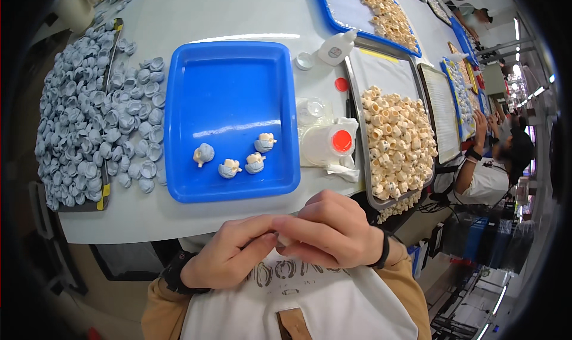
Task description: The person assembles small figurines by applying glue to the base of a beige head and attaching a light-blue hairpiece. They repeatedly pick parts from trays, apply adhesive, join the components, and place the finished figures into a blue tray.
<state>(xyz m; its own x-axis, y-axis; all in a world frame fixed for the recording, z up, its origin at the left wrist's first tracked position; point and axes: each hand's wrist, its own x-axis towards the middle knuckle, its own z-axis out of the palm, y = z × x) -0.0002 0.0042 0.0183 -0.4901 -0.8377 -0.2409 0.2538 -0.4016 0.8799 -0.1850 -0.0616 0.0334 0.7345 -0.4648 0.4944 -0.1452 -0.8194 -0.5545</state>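
My left hand (229, 252) and my right hand (333, 230) meet in front of my chest, just off the table's near edge. Their fingertips pinch a small pale piece (285, 240); most of it is hidden by the fingers, so its exact kind cannot be made out. Beyond them lies a blue plastic tray (226, 78). Several small doll heads wearing light-blue caps (204, 154) rest in its near half.
Grey-blue cap pieces (77, 119) are heaped at the left. On the right, a metal tray (381, 72) holds many cream doll-head pieces (396, 143). Between the trays stand a white squeeze bottle (336, 48) and a red-topped container (319, 144). Another person (488, 173) sits farther right.
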